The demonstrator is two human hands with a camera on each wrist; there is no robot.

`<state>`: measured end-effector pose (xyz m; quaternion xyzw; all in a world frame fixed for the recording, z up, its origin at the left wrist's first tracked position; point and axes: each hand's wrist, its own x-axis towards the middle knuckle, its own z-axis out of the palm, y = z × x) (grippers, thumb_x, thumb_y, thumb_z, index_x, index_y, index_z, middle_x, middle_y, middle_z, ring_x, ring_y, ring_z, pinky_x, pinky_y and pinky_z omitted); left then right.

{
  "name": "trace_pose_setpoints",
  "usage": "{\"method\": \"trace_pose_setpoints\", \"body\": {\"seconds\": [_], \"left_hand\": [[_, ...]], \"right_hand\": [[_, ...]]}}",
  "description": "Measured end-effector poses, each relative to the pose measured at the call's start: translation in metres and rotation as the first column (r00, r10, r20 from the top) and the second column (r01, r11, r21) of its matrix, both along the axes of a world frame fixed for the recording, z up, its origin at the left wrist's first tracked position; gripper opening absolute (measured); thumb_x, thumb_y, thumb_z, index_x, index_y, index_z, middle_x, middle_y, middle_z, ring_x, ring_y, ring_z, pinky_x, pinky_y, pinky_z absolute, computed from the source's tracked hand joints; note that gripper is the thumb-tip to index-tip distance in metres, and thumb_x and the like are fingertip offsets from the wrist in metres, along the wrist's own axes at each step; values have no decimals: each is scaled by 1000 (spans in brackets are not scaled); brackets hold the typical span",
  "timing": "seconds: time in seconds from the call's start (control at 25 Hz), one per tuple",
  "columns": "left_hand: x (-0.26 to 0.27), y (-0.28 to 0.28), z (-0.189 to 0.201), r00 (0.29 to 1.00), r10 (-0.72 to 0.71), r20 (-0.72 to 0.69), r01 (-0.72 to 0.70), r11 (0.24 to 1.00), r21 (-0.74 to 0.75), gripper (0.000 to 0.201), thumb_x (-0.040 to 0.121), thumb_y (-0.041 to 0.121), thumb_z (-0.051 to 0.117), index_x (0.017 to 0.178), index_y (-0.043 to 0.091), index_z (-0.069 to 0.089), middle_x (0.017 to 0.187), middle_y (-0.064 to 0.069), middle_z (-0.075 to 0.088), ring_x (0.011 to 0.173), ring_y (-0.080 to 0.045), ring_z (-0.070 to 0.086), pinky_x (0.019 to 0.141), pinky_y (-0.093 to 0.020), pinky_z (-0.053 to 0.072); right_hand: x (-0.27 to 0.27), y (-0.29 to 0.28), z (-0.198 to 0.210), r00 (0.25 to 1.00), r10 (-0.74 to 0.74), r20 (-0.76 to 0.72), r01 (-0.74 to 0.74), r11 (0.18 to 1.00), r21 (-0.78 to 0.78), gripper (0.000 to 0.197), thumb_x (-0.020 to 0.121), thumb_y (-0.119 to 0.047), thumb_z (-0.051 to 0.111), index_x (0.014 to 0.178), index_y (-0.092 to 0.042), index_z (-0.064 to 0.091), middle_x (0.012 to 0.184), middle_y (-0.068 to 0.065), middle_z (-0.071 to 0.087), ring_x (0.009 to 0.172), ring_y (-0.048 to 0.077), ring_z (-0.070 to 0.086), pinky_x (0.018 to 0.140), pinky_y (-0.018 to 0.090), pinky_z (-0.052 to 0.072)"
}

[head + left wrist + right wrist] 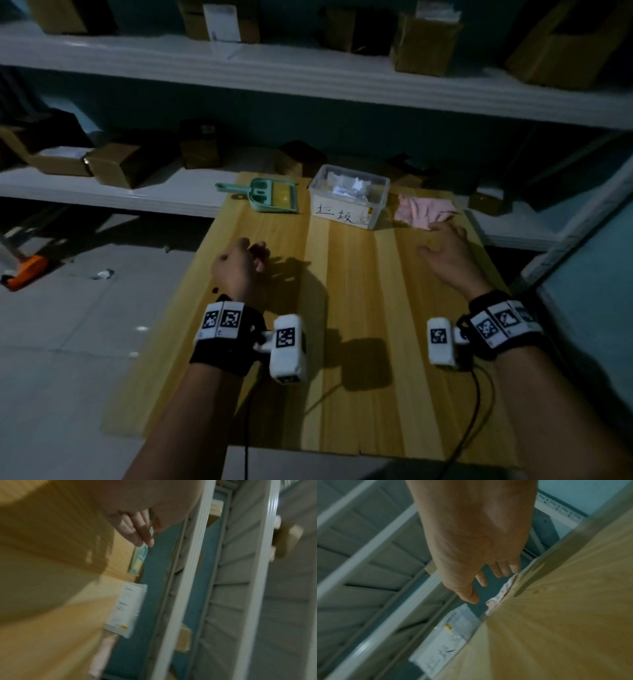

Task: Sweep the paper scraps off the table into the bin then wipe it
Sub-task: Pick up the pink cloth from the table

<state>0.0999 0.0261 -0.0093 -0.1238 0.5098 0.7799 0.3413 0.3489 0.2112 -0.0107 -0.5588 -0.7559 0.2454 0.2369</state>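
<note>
Head view: wooden table (349, 308) seen from above in dim light. Along its far edge, left to right: green dustpan with brush (265, 196), clear plastic bin (347, 197) with a handwritten label and white paper scraps (349, 186) inside, pink cloth (423, 209). The bin stands between dustpan and cloth, apart from both. Left hand (239, 267) hovers over the table's left part, fingers loosely curled, holding nothing. Right hand (445, 250) reaches toward the cloth, fingers extended and relaxed, fingertips at the cloth's near edge; cannot tell whether they touch it. Both wrists carry black straps with white marker blocks. White shelving (308, 73) with cardboard boxes (424, 44) runs behind the table.

Left wrist view: blurred. Left hand (137, 524) with fingers loosely bent, nothing held. Bin (126, 609), dustpan (139, 559) and cloth (104, 654) line the table's (42, 574) far edge.

Right wrist view: blurred. Right hand (471, 545) open, fingers spread slightly, empty, just above the cloth (501, 593). Bin (448, 639) beside it on the table (556, 615).
</note>
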Motion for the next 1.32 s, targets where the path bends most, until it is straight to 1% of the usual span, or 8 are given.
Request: {"method": "trace_pose_setpoints", "body": {"seconds": [0.16,0.28,0.44,0.6,0.92,1.04,1.16,1.32], "left_hand": [[6,8,4,998,50,23,-52,994,96,26,95,14,57,118,2,60,89,-11,72,70,-18,71,54,-23,55],[21,13,1,993,14,117,-27,994,109,26,97,17,55,121,6,57,90,-8,70,69,-15,68,54,-22,54],[24,4,-3,976,-91,197,69,991,116,30,96,23,56,123,9,57,96,-8,70,74,-17,66,63,-26,55],[27,-8,2,952,-196,236,156,972,177,26,97,21,53,121,10,52,96,-8,66,77,-17,62,66,-26,52],[23,-11,3,942,-245,228,200,959,202,32,98,20,51,128,8,50,96,-9,64,71,-17,59,61,-25,50],[21,-14,4,949,-223,223,178,963,204,29,98,20,51,125,8,50,96,-9,65,72,-16,60,63,-26,50],[21,-16,6,943,-246,226,199,957,209,29,99,21,51,125,9,50,93,-8,65,70,-15,59,57,-23,51],[26,-15,8,935,-270,229,221,951,217,30,98,20,51,126,9,49,89,-7,64,68,-15,59,53,-23,52]], "right_hand": [[-16,48,0,979,7,204,6,998,-64,69,96,-42,52,152,-14,24,161,11,10,144,32,23,114,39,26],[-48,75,-4,954,46,297,-10,992,-122,79,90,-63,45,155,-35,12,164,2,-12,150,35,-4,120,55,13],[-71,92,-14,760,218,612,-130,974,-185,72,97,-59,26,155,-33,-9,162,-4,-22,149,34,-17,118,55,-7],[-81,136,-27,742,269,615,-148,959,-241,77,89,-67,14,154,-35,-12,163,-1,-19,150,31,-15,120,56,-3],[-85,148,-11,716,268,645,-173,963,-208,73,97,-64,19,156,-30,-7,163,-6,-16,151,32,-10,120,54,-5],[-62,169,-16,797,212,566,-156,977,-146,68,98,-53,31,157,-23,12,165,2,6,150,28,11,122,43,10],[-40,170,-10,862,-3,507,58,994,-92,90,77,-77,33,148,-21,26,151,10,37,133,33,41,110,39,34],[-47,142,-8,841,33,540,32,993,-111,60,98,-49,38,149,-17,30,157,14,25,141,36,29,115,44,25]]}}
